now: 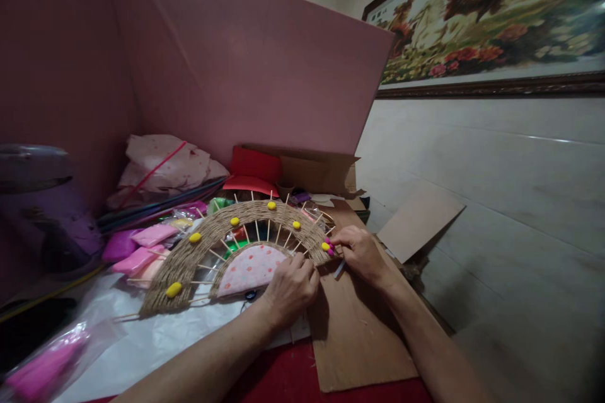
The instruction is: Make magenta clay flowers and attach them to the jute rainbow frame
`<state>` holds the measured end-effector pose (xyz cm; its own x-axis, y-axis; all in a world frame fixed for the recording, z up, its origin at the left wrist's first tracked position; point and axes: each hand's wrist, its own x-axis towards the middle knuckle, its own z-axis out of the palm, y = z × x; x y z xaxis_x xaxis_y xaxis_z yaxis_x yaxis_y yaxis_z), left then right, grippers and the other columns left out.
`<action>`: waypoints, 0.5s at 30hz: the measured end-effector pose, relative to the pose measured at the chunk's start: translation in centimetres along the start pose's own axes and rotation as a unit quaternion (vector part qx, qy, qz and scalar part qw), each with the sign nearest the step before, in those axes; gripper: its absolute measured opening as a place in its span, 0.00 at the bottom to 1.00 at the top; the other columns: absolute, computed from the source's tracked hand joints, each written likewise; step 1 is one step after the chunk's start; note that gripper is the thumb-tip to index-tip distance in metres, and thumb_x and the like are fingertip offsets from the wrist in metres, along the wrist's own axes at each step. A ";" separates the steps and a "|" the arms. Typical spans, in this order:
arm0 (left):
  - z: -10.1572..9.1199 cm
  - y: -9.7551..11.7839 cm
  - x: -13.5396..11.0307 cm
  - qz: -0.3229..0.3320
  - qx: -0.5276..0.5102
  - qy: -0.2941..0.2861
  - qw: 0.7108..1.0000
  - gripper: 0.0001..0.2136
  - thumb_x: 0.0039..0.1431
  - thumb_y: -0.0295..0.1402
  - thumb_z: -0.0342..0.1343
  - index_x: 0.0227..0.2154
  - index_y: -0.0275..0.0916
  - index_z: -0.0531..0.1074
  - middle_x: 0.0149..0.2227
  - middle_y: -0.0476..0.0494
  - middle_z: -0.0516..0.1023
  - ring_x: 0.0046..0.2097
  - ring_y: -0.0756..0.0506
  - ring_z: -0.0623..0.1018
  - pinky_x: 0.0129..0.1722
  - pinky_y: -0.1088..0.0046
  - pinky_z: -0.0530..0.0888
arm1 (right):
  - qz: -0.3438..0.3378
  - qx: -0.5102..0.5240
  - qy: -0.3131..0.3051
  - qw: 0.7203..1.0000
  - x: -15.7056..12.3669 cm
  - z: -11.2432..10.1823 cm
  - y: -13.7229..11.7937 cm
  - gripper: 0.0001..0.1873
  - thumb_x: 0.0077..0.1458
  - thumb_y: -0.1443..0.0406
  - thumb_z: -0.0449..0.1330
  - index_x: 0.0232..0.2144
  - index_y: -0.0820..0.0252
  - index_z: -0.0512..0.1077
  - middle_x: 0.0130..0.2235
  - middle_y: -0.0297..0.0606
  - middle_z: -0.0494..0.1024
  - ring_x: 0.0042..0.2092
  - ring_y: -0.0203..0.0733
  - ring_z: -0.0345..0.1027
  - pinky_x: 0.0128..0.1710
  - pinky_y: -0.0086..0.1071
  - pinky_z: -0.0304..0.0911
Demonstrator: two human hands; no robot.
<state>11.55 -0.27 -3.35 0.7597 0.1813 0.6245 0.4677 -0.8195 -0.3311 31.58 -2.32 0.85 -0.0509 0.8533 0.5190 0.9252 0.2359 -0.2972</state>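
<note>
A half-round fan (220,242) made of twine woven over thin wooden sticks lies in front of me. Yellow clay ovals (174,289) dot its twine band, and a patch of spotted pink cloth (253,267) fills its inner half circle. At the right end, small magenta clay pieces (329,244) surround one yellow oval. My left hand (293,280) is closed on the fan's inner right edge, its fingertips partly hidden. Thumb and forefinger of my right hand (362,255) pinch together at the magenta pieces; exactly what lies between them is too small to be sure of.
Brown cardboard (362,327) lies under the fan's right end on a red surface (278,378). White plastic sheeting (108,352) and packets of pink clay (154,236) are on the left. Behind are red sheets (255,167), bundled cloth (165,164) and a cardboard box (321,173).
</note>
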 end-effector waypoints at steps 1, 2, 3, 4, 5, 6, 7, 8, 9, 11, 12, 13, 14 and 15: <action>0.0 0.0 0.0 0.000 0.000 0.001 1.000 0.03 0.57 0.25 0.50 0.29 0.34 0.68 0.29 0.43 0.70 0.32 0.44 0.68 0.25 0.69 0.61 | -0.001 -0.005 0.001 1.000 0.0 0.0 -0.1 0.14 0.45 0.74 0.55 0.29 0.55 0.79 0.34 0.38 0.80 0.39 0.43 0.69 0.41 0.36 0.60; 0.0 0.0 0.0 0.000 0.000 0.002 1.000 0.03 0.57 0.25 0.51 0.29 0.34 0.68 0.29 0.43 0.70 0.31 0.44 0.68 0.24 0.69 0.60 | 0.001 -0.011 0.006 1.000 0.0 0.0 -0.1 0.14 0.45 0.73 0.55 0.29 0.55 0.79 0.34 0.38 0.79 0.39 0.43 0.69 0.41 0.36 0.60; 0.0 0.0 0.0 0.000 0.000 0.003 1.000 0.03 0.57 0.25 0.51 0.29 0.34 0.68 0.29 0.43 0.70 0.31 0.44 0.68 0.24 0.69 0.60 | 0.006 -0.016 0.013 1.000 0.0 0.0 -0.2 0.14 0.46 0.73 0.55 0.30 0.55 0.79 0.34 0.39 0.79 0.39 0.43 0.69 0.40 0.36 0.60; 0.0 0.0 0.0 0.000 0.000 0.004 1.000 0.03 0.57 0.25 0.51 0.29 0.34 0.68 0.29 0.43 0.70 0.31 0.44 0.68 0.24 0.69 0.60 | 0.011 -0.019 0.020 1.000 0.0 0.1 -0.2 0.14 0.46 0.73 0.55 0.30 0.55 0.79 0.34 0.39 0.79 0.39 0.43 0.68 0.40 0.36 0.60; 0.0 0.0 0.0 0.000 -0.001 0.004 1.000 0.03 0.57 0.25 0.51 0.29 0.34 0.68 0.29 0.43 0.71 0.31 0.44 0.68 0.24 0.69 0.60 | 0.013 -0.017 0.024 0.999 0.0 0.1 -0.2 0.15 0.46 0.74 0.55 0.30 0.55 0.79 0.34 0.39 0.79 0.38 0.43 0.68 0.40 0.36 0.60; 0.0 0.0 0.0 0.000 -0.002 0.004 1.000 0.03 0.57 0.25 0.51 0.29 0.34 0.68 0.29 0.43 0.71 0.31 0.44 0.68 0.24 0.69 0.60 | 0.012 -0.012 0.025 1.000 0.0 0.1 -0.2 0.15 0.46 0.74 0.55 0.30 0.56 0.79 0.33 0.39 0.79 0.38 0.43 0.68 0.40 0.36 0.60; 0.0 0.0 0.0 -0.001 -0.003 0.004 1.000 0.03 0.57 0.25 0.51 0.29 0.34 0.68 0.29 0.43 0.71 0.31 0.44 0.68 0.24 0.69 0.60 | 0.008 -0.005 0.021 1.000 0.0 0.1 -0.2 0.15 0.46 0.74 0.54 0.30 0.56 0.79 0.33 0.39 0.79 0.38 0.43 0.68 0.40 0.36 0.60; 0.0 0.0 0.0 -0.001 -0.004 0.004 1.000 0.03 0.57 0.25 0.51 0.29 0.34 0.68 0.29 0.43 0.71 0.31 0.44 0.68 0.25 0.69 0.60 | 0.004 0.003 0.014 1.000 0.0 0.2 -0.1 0.15 0.47 0.73 0.54 0.30 0.55 0.79 0.33 0.38 0.79 0.38 0.43 0.68 0.40 0.36 0.60; 0.0 0.0 0.0 -0.001 -0.004 0.005 1.000 0.03 0.57 0.25 0.51 0.29 0.34 0.68 0.29 0.43 0.71 0.32 0.44 0.68 0.25 0.69 0.60 | 0.001 0.008 0.009 1.000 0.0 0.2 -0.1 0.14 0.47 0.73 0.55 0.30 0.55 0.79 0.33 0.38 0.79 0.37 0.43 0.68 0.39 0.36 0.60; 0.0 0.0 0.0 0.000 -0.004 0.005 1.000 0.03 0.57 0.25 0.51 0.29 0.34 0.68 0.29 0.43 0.71 0.32 0.44 0.68 0.25 0.69 0.60 | 0.007 0.008 0.013 1.000 0.0 0.2 -0.2 0.14 0.47 0.73 0.54 0.30 0.56 0.78 0.33 0.38 0.79 0.37 0.43 0.68 0.40 0.36 0.60; 0.0 0.0 0.0 0.000 -0.004 0.005 1.000 0.03 0.57 0.25 0.51 0.29 0.34 0.68 0.29 0.43 0.71 0.32 0.44 0.68 0.25 0.69 0.60 | 0.013 0.005 0.021 1.000 0.0 0.2 -0.2 0.15 0.47 0.74 0.53 0.30 0.56 0.78 0.33 0.39 0.78 0.38 0.43 0.67 0.40 0.36 0.60; 0.0 0.0 0.0 -0.001 -0.006 0.004 1.000 0.03 0.57 0.25 0.51 0.29 0.34 0.68 0.29 0.43 0.71 0.32 0.44 0.68 0.25 0.69 0.60 | 0.017 0.004 0.031 0.999 0.0 0.2 -0.3 0.16 0.47 0.74 0.52 0.30 0.57 0.78 0.33 0.40 0.78 0.38 0.43 0.67 0.41 0.36 0.60; 0.0 0.0 0.0 -0.002 -0.007 0.003 1.000 0.03 0.57 0.25 0.51 0.29 0.34 0.68 0.29 0.43 0.71 0.32 0.44 0.68 0.25 0.69 0.60 | 0.017 0.005 0.038 0.999 0.1 0.2 -0.3 0.17 0.47 0.75 0.51 0.31 0.58 0.78 0.34 0.40 0.78 0.39 0.44 0.67 0.41 0.36 0.60; 0.1 0.0 0.0 -0.003 -0.008 0.003 1.000 0.03 0.57 0.25 0.51 0.29 0.35 0.68 0.29 0.43 0.71 0.32 0.44 0.68 0.25 0.69 0.60 | 0.011 0.008 0.040 0.999 0.1 0.3 -0.4 0.18 0.47 0.76 0.51 0.32 0.58 0.77 0.35 0.40 0.78 0.40 0.44 0.66 0.42 0.36 0.60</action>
<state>11.58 -0.23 -3.37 0.7543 0.1831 0.6305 0.4649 -0.8270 -0.3160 31.10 -2.21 0.80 0.0004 0.8182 0.5750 0.9193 0.2259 -0.3222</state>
